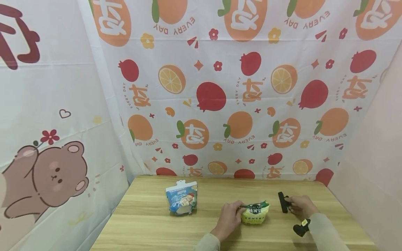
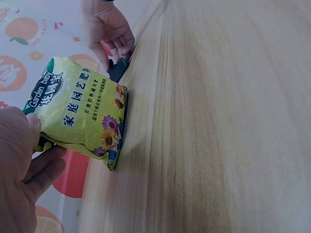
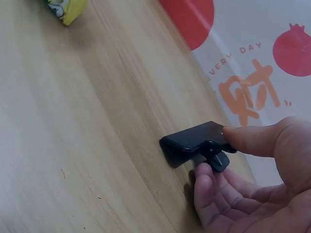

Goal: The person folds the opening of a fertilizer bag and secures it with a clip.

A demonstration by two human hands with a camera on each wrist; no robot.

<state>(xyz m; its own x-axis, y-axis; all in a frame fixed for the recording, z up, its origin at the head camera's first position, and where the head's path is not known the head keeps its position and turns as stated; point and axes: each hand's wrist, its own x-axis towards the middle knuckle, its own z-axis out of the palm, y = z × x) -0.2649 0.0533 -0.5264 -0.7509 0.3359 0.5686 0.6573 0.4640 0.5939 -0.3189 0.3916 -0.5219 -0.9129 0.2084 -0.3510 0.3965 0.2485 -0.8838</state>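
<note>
A yellow-green fertilizer bag (image 1: 255, 215) stands on the wooden table, its green top edge uppermost. My left hand (image 1: 230, 218) pinches the bag's upper left corner between thumb and fingers, as the left wrist view also shows of the bag (image 2: 80, 109). Off to the right, my right hand (image 1: 302, 206) holds a black clip (image 1: 283, 202) by its handles. In the right wrist view the thumb lies on one handle of the clip (image 3: 194, 138) and the fingers sit beneath the other. The clip is close over the table, apart from the bag.
A blue bag (image 1: 182, 200) with a white clip (image 1: 181, 185) along its top stands at the back left of the table (image 1: 141, 223). A fruit-print curtain (image 1: 232, 136) hangs behind the table's far edge. A black wrist device (image 1: 301, 228) shows at the right sleeve.
</note>
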